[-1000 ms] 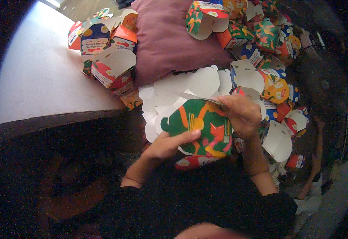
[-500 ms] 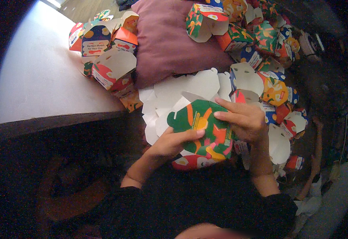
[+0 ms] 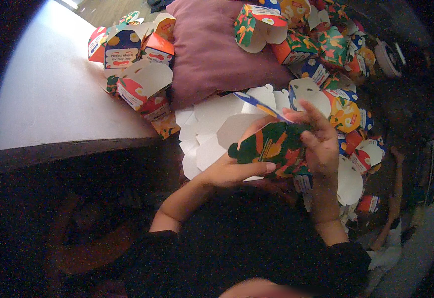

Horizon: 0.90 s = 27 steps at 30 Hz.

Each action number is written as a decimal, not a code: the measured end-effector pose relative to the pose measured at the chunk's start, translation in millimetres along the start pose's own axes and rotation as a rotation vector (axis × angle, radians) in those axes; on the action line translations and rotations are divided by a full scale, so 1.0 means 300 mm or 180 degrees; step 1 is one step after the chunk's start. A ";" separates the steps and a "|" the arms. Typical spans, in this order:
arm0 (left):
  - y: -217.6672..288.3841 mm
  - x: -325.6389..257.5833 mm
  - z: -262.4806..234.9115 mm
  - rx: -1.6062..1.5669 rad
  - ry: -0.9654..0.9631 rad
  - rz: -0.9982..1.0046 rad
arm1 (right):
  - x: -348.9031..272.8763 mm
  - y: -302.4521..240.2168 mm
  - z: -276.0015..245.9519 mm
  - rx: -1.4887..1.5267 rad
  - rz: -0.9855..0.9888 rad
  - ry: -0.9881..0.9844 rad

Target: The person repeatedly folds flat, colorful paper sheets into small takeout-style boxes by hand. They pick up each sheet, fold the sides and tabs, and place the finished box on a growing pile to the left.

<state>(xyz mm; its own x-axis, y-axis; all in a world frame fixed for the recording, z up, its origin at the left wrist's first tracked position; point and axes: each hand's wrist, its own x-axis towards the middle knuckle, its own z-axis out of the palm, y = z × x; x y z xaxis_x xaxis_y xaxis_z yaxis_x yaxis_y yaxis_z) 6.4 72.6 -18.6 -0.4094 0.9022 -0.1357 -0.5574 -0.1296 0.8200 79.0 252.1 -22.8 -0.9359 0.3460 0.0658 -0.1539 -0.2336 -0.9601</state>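
Note:
A printed paperboard food carton [image 3: 281, 149], green with orange and red shapes, is held tilted in front of my body. My left hand [image 3: 234, 169] is closed on its left side, thumb across the green face and fingers behind it. A narrow blue-and-yellow flap [image 3: 261, 107] stands up along its far side, and a pale flap [image 3: 232, 130] shows at its left. My right hand [image 3: 321, 141] is at the carton's right end, fingers apart and bent, close to or touching the edge. Under the carton lies a stack of flat white carton blanks [image 3: 199, 119].
A mauve cushion [image 3: 217, 54] lies beyond the blanks. Several folded cartons [image 3: 145, 77] sit at the edge of a white surface [image 3: 53, 94] on the left. A large heap of cartons [image 3: 343, 111] lies on the right. Another person's arm [image 3: 395, 191] shows at far right.
The carton has tilted and shifted slightly right, and its blue-edged flap now stands up. My right fingers have lifted off the green face and spread at its right end.

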 end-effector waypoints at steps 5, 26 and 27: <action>-0.033 0.101 -0.029 -0.3550 -0.1631 0.0934 | 0.019 -0.050 0.009 -0.0076 -0.0163 -0.0546; 0.052 -0.091 -0.024 -0.0389 0.1297 -0.0948 | -0.008 0.056 -0.021 -0.2331 -0.0851 -0.1071; 0.056 -0.089 -0.016 -0.0414 0.1294 -0.0924 | -0.008 0.054 -0.019 -0.2264 -0.0890 -0.1033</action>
<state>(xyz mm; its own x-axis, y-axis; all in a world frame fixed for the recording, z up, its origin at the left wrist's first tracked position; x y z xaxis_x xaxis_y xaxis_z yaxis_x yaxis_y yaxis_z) 4.6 44.2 -3.7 -0.4577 0.6791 -0.5739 -0.7645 0.0290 0.6440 80.5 252.8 -40.2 -0.9545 0.0011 0.2981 -0.2593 0.4901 -0.8322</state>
